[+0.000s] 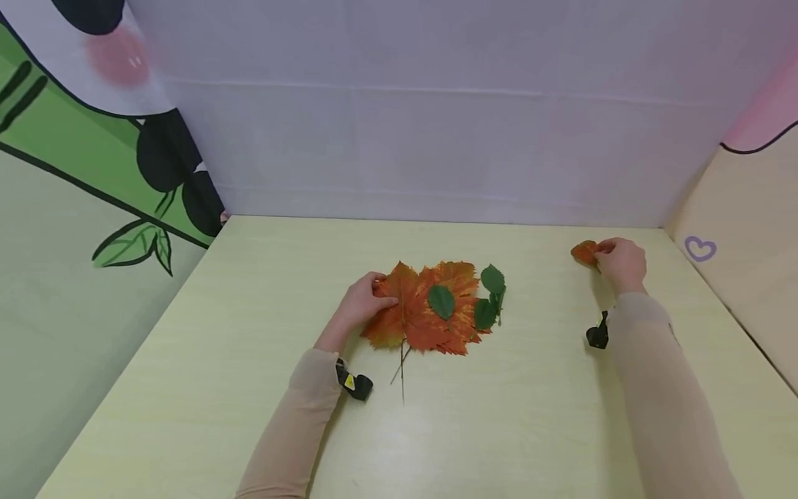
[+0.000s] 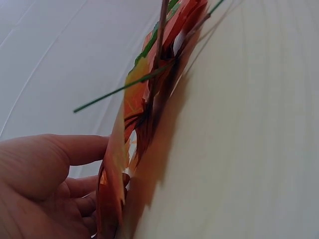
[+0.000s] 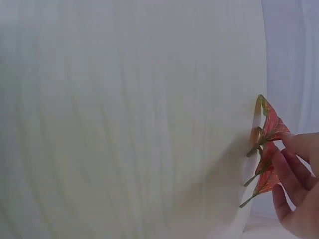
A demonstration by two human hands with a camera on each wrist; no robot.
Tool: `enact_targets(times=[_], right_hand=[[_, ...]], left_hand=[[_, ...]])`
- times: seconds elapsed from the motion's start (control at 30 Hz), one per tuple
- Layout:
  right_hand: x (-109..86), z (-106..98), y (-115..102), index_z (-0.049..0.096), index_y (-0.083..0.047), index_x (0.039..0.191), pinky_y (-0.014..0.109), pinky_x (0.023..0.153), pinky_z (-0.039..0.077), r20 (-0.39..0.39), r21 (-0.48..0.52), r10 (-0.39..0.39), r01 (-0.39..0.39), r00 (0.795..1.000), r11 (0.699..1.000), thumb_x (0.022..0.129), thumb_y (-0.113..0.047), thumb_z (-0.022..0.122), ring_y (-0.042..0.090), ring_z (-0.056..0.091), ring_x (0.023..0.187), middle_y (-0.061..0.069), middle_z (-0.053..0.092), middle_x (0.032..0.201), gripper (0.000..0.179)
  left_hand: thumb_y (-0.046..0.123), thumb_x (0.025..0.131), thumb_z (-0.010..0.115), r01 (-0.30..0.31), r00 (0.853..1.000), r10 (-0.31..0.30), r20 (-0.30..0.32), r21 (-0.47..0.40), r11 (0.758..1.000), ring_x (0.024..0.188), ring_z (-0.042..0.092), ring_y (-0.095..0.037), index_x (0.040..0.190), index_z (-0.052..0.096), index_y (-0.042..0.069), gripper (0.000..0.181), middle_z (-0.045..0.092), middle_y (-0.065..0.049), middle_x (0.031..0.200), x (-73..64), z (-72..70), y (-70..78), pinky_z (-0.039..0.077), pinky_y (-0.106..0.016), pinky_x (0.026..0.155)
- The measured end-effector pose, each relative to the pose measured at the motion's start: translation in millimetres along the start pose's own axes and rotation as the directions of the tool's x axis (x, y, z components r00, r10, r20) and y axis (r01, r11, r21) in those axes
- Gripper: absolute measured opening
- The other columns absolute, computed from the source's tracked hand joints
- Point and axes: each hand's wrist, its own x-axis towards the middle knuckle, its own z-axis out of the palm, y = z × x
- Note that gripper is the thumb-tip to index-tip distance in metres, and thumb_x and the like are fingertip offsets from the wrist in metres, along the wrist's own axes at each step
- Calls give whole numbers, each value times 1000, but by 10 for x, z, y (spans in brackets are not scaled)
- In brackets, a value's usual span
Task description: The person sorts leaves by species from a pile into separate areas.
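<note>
On pale tabletop (image 1: 499, 423), the L hand (image 1: 364, 301) pinches big orange lvs (image 1: 424, 329) & the R hand (image 1: 622, 265) holds small reddish lvs (image 1: 584, 252).

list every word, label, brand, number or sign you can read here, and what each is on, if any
No readable words, brands or numbers.
Yellow patch on the left black wrist device: any marking is too small to read.
Purple heart outline on the right side panel: a drawn sign, no lettering.

Red, green-stemmed leaves (image 3: 269, 149) in the right hand (image 3: 303, 186), near a pale tabletop's (image 3: 124, 119) edge
</note>
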Motion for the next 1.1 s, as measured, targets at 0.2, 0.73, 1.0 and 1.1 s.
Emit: enact_targets(times=[0.2, 0.73, 1.0, 1.1], right_hand=[[-64, 67, -101, 52, 4, 116, 47, 68, 42, 28, -73, -100, 102, 995, 992, 91, -14, 49, 42, 52, 94, 26, 56, 108, 31], [-582, 474, -604, 55, 1, 113, 31, 67, 45, 388, 52, -251, 251, 887, 967, 84, -48, 57, 20, 61, 75, 16, 64, 95, 56], [-779, 611, -846, 47, -3, 121, 36, 71, 45, 444, -22, -284, 327, 850, 945, 73, -58, 64, 26, 56, 87, 17, 58, 106, 75], [-811, 637, -865, 49, -3, 120, 35, 68, 44, 442, -42, -307, 361, 843, 932, 74, -50, 67, 25, 55, 84, 14, 59, 102, 68]], left_hand=[[23, 81, 67, -3, 1000, 3, -7, 5, 1000, 113, 48, -30, 131, 42, 3, 59, 51, -18, 125, 9, -26, -19, 39, -42, 96], [23, 82, 67, -6, 1000, 6, 11, -1, 1000, 112, 48, -30, 131, 42, 3, 59, 51, -18, 125, 11, -26, -43, 39, -42, 95], [22, 82, 66, -3, 1000, 3, 17, -14, 1000, 113, 48, -31, 131, 42, 3, 59, 50, -19, 126, -6, -47, 19, 39, -43, 96], [22, 82, 66, -4, 1000, 5, 25, -15, 1000, 113, 48, -31, 132, 42, 2, 59, 50, -20, 126, -13, -42, 39, 39, -42, 96]])
